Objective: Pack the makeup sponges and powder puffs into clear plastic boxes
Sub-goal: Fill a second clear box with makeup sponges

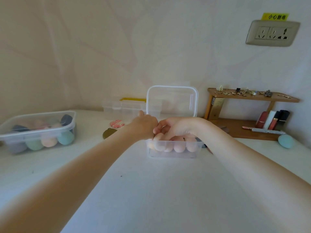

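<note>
Her left hand (144, 125) gripped the lid (171, 100); her right hand (170, 130), fingers curled, pressed sponges (178, 146) into the box (173, 153). Closing probably came next.

At your twelve o'clock, the open clear box (173, 149) holds pink sponges (178, 146), lid (171, 100) upright; a sponge-filled box (37, 130) sits at ten o'clock.

Home dressing table, lipsticks (276, 119), jewellery shelf (252, 96)
</note>
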Action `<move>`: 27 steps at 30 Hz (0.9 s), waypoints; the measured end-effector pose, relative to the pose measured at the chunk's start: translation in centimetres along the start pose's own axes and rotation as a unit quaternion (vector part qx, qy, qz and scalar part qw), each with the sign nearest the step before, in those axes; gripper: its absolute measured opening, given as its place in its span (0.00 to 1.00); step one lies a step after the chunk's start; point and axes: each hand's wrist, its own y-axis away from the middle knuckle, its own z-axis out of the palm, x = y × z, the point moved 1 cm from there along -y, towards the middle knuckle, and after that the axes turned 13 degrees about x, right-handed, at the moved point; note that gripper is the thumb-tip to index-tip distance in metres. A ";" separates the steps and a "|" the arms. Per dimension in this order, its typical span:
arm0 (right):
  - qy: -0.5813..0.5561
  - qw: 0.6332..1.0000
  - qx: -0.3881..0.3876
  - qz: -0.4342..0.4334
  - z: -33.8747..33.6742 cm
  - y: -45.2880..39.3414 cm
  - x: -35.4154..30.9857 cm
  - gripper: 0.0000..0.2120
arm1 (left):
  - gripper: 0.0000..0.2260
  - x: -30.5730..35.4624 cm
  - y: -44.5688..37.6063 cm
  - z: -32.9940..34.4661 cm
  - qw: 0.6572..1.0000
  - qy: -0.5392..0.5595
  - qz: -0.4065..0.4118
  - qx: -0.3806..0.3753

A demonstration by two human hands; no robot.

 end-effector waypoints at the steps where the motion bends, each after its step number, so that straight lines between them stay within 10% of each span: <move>1: 0.029 0.999 0.020 -0.004 0.2 -0.3 -0.2 0.10 | 0.10 0.0 0.0 0.2 1.000 -0.010 -0.010 0.009; 27: 0.227 0.972 0.050 0.030 2.8 -1.6 -2.1 0.05 | 0.15 0.0 -0.6 -0.4 0.990 0.061 -0.109 -0.070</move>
